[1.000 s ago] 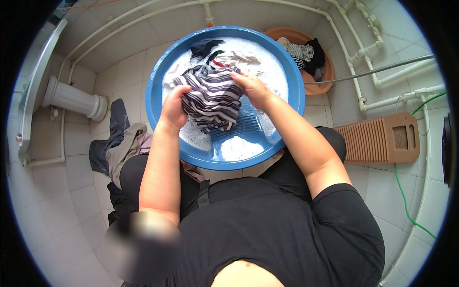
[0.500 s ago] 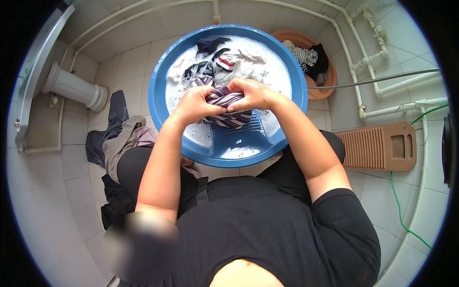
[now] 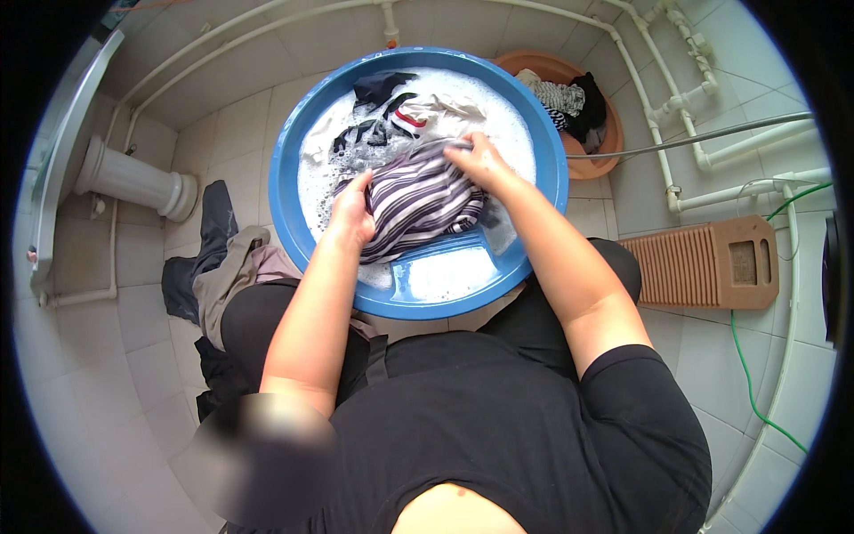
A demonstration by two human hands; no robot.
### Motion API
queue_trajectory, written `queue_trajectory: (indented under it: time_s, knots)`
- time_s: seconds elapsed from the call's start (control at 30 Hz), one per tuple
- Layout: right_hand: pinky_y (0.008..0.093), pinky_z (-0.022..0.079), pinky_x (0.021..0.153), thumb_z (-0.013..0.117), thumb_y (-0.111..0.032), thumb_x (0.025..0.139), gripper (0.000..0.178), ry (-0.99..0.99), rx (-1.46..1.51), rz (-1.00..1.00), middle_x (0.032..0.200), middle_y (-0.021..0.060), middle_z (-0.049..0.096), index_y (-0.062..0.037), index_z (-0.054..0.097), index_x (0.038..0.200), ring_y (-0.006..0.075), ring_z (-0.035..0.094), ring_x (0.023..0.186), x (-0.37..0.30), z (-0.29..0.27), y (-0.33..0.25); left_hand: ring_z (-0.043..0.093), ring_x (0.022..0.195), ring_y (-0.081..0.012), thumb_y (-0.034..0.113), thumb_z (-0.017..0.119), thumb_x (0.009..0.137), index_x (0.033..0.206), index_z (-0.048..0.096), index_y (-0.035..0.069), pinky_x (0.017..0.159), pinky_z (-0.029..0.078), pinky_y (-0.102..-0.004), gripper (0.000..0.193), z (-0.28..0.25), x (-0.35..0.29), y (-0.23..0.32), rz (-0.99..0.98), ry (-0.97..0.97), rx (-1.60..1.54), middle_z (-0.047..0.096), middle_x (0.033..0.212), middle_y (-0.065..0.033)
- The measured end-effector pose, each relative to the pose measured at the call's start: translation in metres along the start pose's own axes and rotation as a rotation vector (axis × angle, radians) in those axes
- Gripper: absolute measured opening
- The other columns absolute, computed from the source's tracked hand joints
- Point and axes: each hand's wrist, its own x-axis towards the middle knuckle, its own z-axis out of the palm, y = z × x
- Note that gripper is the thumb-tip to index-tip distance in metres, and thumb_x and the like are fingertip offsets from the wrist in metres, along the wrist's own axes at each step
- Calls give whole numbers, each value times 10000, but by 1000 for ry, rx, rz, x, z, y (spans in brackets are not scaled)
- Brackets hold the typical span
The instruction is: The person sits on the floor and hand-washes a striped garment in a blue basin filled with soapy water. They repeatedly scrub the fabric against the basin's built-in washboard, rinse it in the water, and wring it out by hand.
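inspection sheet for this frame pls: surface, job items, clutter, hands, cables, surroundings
Surface: pale tiled floor.
Job's things: round blue plastic basin of soapy water; striped wet garment lying on a blue ribbed washboard; more soaked clothes behind.
Clutter: heap of dark and beige clothes on the floor; brown wooden washboard; orange basin holding laundry.
Grippers: left hand and right hand both grip the striped garment.
Cables: green cord at right.
Surroundings: white pipes; white pedestal.
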Motion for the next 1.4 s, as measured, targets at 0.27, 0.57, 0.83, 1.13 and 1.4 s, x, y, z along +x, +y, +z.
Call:
queue_trajectory:
  time_s: [0.27,0.57,0.83,1.13,1.4]
  knots:
    - [372,433,896,616,-436,728,519,-146,-519,242,1137,171,571,-62,601,1087,324,545,1051,10,14,18,550,989,-209,65,599,815,1302,355,-37,855,450,-304,554,21,2,-23,338,138,568,515,1170,-197]
    - [336,484,697,682,-223,635,231,-13,88,-1005,931,83,570,-63,577,764,262,588,824,-80,62,-81,605,774,-210,296,603,849,999,531,57,696,508,-341,292,30,-4,-5,1,-135,37,603,917,-100]
    - [374,470,550,610,-306,700,215,216,85,-440,675,123,586,-94,588,674,300,579,605,-47,63,-52,572,780,-185,367,450,915,982,561,82,715,480,-306,313,47,-16,-43,195,-9,182,592,920,-65]
    - [396,449,556,611,-206,731,186,137,153,-714,677,173,563,-39,555,673,357,559,630,-48,70,-47,603,689,-205,342,415,916,939,564,56,611,502,-325,322,39,-14,-36,69,193,133,606,807,-94]
    - [405,431,856,604,-592,710,621,-108,-389,-95,1098,194,560,-48,578,1010,327,545,1022,3,24,-1,624,888,-312,371,405,927,1049,536,-35,806,517,-434,443,26,0,-15,78,-88,-83,617,997,-193]
